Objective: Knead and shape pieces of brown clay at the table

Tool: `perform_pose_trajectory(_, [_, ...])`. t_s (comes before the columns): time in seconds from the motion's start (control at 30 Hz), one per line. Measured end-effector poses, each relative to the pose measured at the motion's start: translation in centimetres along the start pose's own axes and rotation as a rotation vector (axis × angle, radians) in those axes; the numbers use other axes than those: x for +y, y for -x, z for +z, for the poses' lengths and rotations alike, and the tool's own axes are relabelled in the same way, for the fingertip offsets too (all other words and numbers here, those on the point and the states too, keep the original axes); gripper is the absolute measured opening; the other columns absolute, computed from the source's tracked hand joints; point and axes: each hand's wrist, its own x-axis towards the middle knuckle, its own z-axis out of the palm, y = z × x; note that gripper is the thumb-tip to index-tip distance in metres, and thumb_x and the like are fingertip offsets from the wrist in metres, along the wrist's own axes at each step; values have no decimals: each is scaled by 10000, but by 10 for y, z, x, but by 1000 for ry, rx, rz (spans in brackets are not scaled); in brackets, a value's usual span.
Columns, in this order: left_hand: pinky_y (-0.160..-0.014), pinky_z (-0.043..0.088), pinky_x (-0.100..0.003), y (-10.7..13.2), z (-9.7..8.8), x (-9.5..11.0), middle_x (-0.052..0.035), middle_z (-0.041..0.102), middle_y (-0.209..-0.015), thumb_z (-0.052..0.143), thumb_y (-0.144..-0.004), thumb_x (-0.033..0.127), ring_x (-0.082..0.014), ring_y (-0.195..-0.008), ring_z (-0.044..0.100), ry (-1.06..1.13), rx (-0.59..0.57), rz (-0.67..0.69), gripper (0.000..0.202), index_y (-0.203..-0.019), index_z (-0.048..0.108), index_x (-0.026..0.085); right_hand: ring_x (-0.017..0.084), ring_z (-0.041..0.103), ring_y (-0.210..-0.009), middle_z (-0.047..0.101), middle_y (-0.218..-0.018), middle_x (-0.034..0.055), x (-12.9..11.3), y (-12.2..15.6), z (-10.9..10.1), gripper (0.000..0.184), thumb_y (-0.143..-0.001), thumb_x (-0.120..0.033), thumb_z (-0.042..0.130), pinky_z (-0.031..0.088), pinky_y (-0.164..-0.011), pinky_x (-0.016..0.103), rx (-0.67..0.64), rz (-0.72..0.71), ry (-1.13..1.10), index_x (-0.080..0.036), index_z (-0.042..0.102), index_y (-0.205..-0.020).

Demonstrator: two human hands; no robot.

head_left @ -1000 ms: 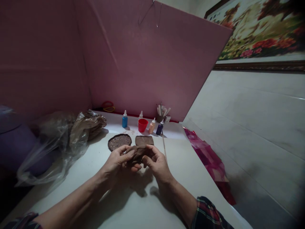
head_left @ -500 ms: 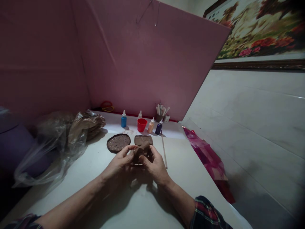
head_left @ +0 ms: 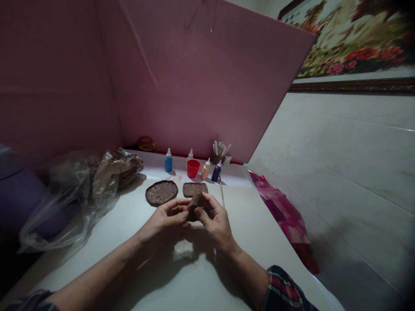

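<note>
Between my two hands is a lump of brown clay (head_left: 195, 207), held up above the white tabletop (head_left: 253, 242). My left hand (head_left: 167, 218) grips its left side, thumb toward me and fingers behind. On the right side, my right hand (head_left: 215, 222) is closed round the clay with the thumb pressed on its near face. Just beyond my hands lie a round brown clay dish (head_left: 161, 193) with a dotted floor and a small rectangular clay tray (head_left: 195, 189). A thin stick (head_left: 222, 193) lies beyond my right hand, partly hidden by it.
Behind stand a blue bottle (head_left: 168, 161), a red cup (head_left: 193, 169), a peach bottle (head_left: 205, 169), a dark purple bottle (head_left: 216, 171) and a pot of tools (head_left: 218, 159). Crumpled plastic bags (head_left: 112, 172) lie left. Magenta film (head_left: 279, 207) lines the right edge.
The clay has been turned and looks more compact and upright. My right hand has shifted slightly right and now covers the near part of the stick.
</note>
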Motion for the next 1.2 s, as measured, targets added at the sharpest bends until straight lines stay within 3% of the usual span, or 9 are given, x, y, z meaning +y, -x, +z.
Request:
perform_pose_trajectory(0.13, [-567,512,-282,0,-3,2,-62,602,-934,779,-663,305,-121,-601,597,-92,54,98,475,-1098,629,185,185,624,-960,661,-1040,51,2,-1,-1,340,-813,-292,647,495,-866,320,12,3,30,-202,581,-1134])
perform_pose_trajectory(0.2, [-608,508,-270,0,-4,4,-59,596,-959,769,-679,307,-121,-642,606,-120,80,132,471,-1111,625,189,181,632,-929,674,-1011,42,1,0,0,317,-809,-264,643,505,-845,318,9,8,67,-210,602,-1119])
perform_pose_trajectory(0.37, [-722,485,-270,-1,-6,6,-107,642,-1044,724,-735,329,-191,-852,625,-218,12,156,397,-1086,648,161,209,632,-989,687,-1058,41,-7,2,4,306,-805,-201,623,497,-899,358,-49,-7,157,-222,643,-1109])
perform_pose_trajectory(0.57, [-733,471,-263,-3,-8,4,-98,666,-1045,724,-735,324,-198,-883,620,-241,31,184,394,-1089,650,168,203,627,-1009,682,-1091,36,-8,4,3,344,-798,-162,611,478,-914,345,-59,7,197,-224,625,-1136])
perform_pose_trajectory(0.77, [-660,463,-254,-6,-12,2,-112,701,-965,752,-698,338,-196,-809,631,-296,85,161,410,-1044,671,133,176,650,-846,696,-949,33,0,6,3,373,-776,-183,652,509,-743,288,-51,23,228,-193,533,-1129])
perform_pose_trajectory(0.97, [-667,474,-250,-4,-11,3,-114,717,-950,758,-693,304,-204,-837,641,-288,59,172,354,-990,683,127,174,637,-877,687,-978,32,-3,6,3,316,-794,-204,648,491,-803,292,-114,-34,279,-202,584,-1103])
perform_pose_trajectory(1.2, [-684,495,-278,-5,-10,3,-86,726,-850,777,-661,308,-194,-741,650,-251,153,228,301,-892,702,131,180,627,-844,669,-918,39,5,3,0,491,-750,-309,719,500,-779,309,-27,-4,241,-194,523,-1185])
